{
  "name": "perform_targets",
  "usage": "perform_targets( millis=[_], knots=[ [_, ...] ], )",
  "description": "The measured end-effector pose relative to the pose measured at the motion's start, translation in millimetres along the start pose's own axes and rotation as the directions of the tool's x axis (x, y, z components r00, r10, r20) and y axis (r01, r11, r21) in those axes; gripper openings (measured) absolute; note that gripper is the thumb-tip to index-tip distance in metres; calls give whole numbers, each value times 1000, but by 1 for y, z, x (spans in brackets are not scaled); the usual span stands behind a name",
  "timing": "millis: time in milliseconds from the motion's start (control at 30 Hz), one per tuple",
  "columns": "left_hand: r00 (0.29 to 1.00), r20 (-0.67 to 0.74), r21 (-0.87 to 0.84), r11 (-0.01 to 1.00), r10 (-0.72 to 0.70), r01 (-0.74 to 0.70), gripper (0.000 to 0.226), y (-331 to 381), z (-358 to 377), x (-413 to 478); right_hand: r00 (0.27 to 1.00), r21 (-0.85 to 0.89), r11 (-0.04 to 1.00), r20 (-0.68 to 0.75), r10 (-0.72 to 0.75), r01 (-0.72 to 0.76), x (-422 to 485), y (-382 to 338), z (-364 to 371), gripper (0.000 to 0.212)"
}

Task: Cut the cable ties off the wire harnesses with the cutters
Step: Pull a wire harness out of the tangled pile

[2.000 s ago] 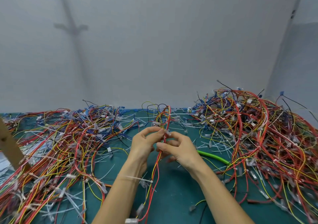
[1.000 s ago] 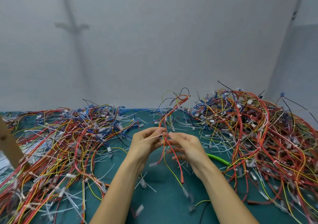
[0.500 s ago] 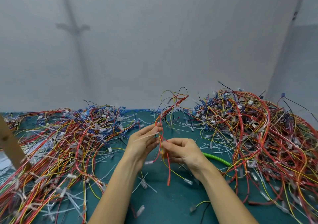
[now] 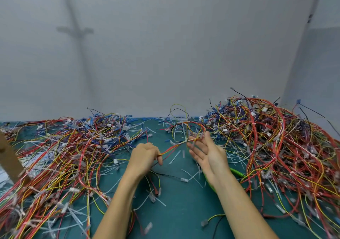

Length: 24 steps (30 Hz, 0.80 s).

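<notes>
The person holds one thin harness [image 4: 174, 146] of red, orange and yellow wire stretched between both hands, just above the middle of the table. The left hand [image 4: 145, 158] is curled round the near end in a closed grip, while the right hand [image 4: 206, 156] stands palm up with long fingers nearly straight, only the thumb and fingertips [image 4: 201, 135] nipping the bundle where it loops away. I take it the wire is pulled straight like this so that any tie left on it shows; a pale tab [image 4: 172, 143] sticks out partway along, though I cannot say for certain it is a tie. Neither hand has the cutters [image 4: 237, 172]: what looks like their green handle lies on the mat, half hidden under the right wrist, close enough to snatch up. A big tangled heap [image 4: 276, 146] rises on the right, and a flatter spread of harnesses [image 4: 64, 156] covers the left, which suggests one is the waiting stock and the other the finished lot, but I cannot tell which. The work surface is a dark green mat [image 4: 184, 216] littered with clipped white ties [image 4: 191, 174]. A plain pale wall [image 4: 165, 55] stands close behind, and a wooden piece [image 4: 8, 158] leans in at the far left.
</notes>
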State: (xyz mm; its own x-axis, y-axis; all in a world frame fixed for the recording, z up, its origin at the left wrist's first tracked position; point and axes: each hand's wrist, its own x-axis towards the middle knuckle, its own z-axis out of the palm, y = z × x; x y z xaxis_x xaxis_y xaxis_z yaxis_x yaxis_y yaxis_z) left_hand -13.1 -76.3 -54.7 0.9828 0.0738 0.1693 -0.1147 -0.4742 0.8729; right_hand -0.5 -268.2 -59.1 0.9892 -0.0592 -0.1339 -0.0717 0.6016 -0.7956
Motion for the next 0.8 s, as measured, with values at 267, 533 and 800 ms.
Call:
perform_targets(
  millis=[267, 533, 800],
  knots=[
    [999, 15, -197, 980, -29, 31, 41, -4, 6, 8, 990, -176, 982, 134, -47, 71, -2, -2, -4, 15],
    [981, -76, -467, 876, -179, 124, 42, 14, 12, 9, 857, -685, 533, 484, -176, 496, -1, 17, 0, 24],
    [975, -55, -439, 882, -215, 170, 18, 10, 15, 1, 741, -742, -69, 670, -50, 667, 0, 28, 0, 28]
  ],
)
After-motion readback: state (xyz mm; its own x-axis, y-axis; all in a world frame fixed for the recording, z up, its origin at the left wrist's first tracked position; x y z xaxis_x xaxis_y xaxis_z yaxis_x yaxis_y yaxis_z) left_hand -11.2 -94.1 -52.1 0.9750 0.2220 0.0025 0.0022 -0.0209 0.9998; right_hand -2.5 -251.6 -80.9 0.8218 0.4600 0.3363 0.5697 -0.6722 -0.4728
